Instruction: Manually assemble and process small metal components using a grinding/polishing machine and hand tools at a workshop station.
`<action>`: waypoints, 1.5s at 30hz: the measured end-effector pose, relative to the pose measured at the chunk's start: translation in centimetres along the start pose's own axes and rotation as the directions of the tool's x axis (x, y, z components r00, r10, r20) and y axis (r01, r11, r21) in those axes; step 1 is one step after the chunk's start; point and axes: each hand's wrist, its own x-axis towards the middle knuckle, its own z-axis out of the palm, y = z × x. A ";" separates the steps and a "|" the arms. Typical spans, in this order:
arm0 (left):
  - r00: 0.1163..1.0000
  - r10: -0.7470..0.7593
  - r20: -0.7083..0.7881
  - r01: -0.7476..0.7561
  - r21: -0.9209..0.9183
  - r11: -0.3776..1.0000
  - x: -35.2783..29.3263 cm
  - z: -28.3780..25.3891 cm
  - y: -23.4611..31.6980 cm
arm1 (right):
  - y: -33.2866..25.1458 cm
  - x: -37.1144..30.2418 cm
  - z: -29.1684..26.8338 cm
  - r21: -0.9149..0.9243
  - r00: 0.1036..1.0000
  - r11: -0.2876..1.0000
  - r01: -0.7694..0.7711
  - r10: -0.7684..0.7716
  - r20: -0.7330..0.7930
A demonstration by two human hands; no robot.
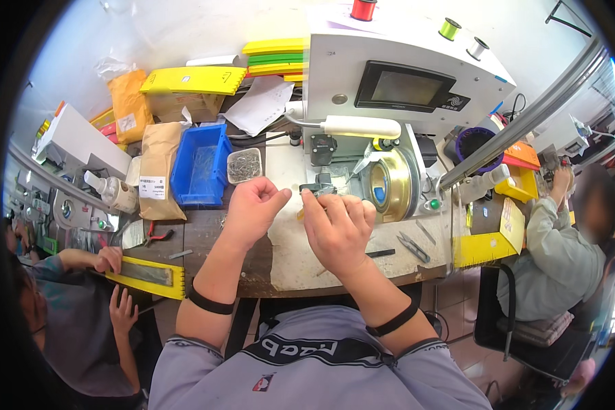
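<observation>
Over the front of the bench, my left hand [255,210] is raised with thumb and forefinger pinched together; anything between them is too small to make out. It is close to a small clear tray [244,165] heaped with thin metal pieces. Opposite it, my right hand [339,230] is closed, its fingertips curled beside the small metal fixture [319,183] of a white machine [335,72]. Whether those fingers touch the fixture or grip something tiny is hidden. A gold-coloured wheel [384,184] sits right of the fixture, under a white tubular lamp [362,127].
A blue bin [183,184] and a brown paper bag [158,167] stand to the left. Near my right wrist lie thread snips [415,249] and a black-handled tool [380,253]. A metal post [519,123] slants up at the right. Co-workers sit on both sides.
</observation>
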 end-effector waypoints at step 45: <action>0.849 0.246 0.468 -0.440 0.367 0.820 5.4 1.9 7.5 | 0.0 -2.0 1.5 0.634 0.244 -0.600 -0.488 0.604 0.759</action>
